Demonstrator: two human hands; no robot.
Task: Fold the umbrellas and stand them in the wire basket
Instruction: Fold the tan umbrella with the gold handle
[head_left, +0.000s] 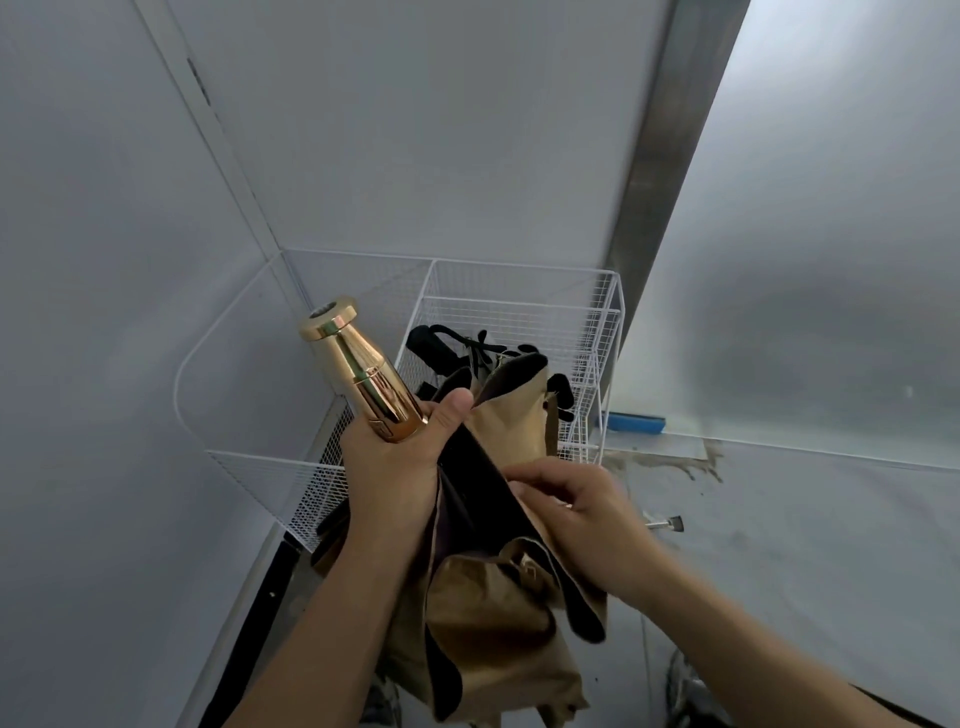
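I hold a collapsed gold umbrella (493, 597) with a black lining, its shiny gold handle (358, 364) pointing up and to the left. My left hand (395, 462) is wrapped around the shaft just below the handle. My right hand (576, 514) pinches a loose flap of the canopy beside it. The fabric hangs down unrolled between my forearms. Behind it stands the white wire basket (519, 306) against the wall corner, with a black folded umbrella (436, 348) standing inside.
A larger white wire bin (244, 457) sits to the left of the basket, its rim under my left hand. Grey walls close in on the left and back. A blue object (636, 422) and a small metal part (665, 525) lie on the stained floor at right.
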